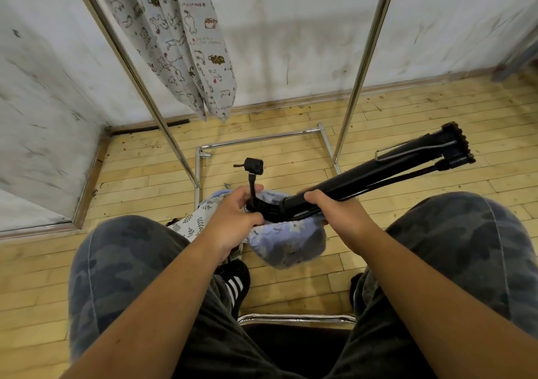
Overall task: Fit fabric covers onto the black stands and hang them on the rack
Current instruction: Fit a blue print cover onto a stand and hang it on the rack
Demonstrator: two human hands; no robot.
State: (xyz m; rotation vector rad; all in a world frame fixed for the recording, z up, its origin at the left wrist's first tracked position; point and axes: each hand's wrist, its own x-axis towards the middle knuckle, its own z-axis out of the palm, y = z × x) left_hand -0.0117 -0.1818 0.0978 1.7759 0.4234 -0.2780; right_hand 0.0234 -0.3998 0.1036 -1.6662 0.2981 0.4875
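Observation:
A black folded stand (375, 169) lies slanted across the middle, its feet end pointing up and right. Its head end with a small black knob (254, 166) sticks up near my left hand (233, 218), which grips the stand's neck together with the edge of a blue-grey fabric cover (288, 244). My right hand (332, 208) grips the stand's tube just above the cover's mouth. The cover hangs bunched below both hands, between my knees. Two covered stands in cat-print fabric (180, 43) hang from the metal rack (136, 81) at the upper left.
The rack's chrome uprights (361, 67) and floor bars (262, 139) stand ahead on the wooden floor. A leaf-print fabric (189, 224) lies under my left hand. White walls close the corner at left. I sit on a chrome-edged chair (294, 317).

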